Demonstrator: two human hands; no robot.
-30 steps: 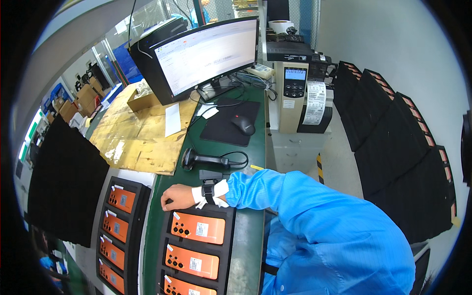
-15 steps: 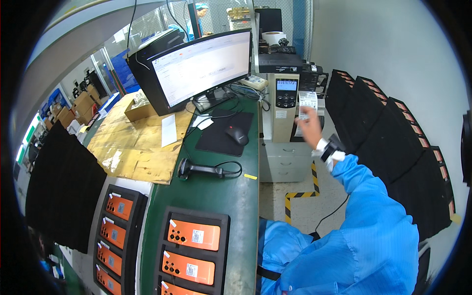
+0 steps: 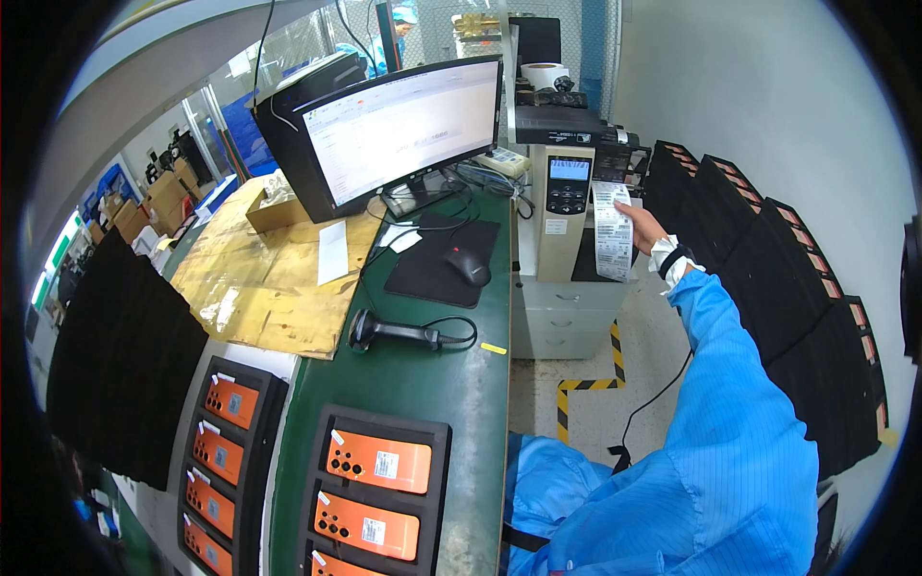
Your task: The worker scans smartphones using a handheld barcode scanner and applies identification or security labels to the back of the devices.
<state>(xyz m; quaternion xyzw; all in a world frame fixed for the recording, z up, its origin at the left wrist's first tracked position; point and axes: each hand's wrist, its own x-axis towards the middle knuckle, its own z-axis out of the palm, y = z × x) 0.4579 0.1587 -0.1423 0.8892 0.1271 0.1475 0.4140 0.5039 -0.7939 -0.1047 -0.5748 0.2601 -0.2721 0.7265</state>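
A long white strip of printed labels (image 3: 612, 235) hangs from the front of a label printer (image 3: 557, 230) with a small blue-lit screen. My right hand (image 3: 647, 228), on an outstretched arm in a blue sleeve, is at the strip's right edge. Its thumb lies over the strip and the other fingers are behind it, mostly hidden, so the edge sits in the grip. A black band and white cuff circle the wrist. My left hand is out of view.
On the green bench (image 3: 403, 384) are a monitor (image 3: 403, 130), a mouse (image 3: 465, 266), a barcode scanner (image 3: 399, 331) and a black foam tray (image 3: 434, 480) of orange phones (image 3: 379, 461). Another phone tray (image 3: 272, 403) stands left. Black-covered trays (image 3: 768, 259) line the right wall.
My right hand has moved down and right from before the printer and now grips the label strip. The strip hangs longer. The view has shifted slightly.
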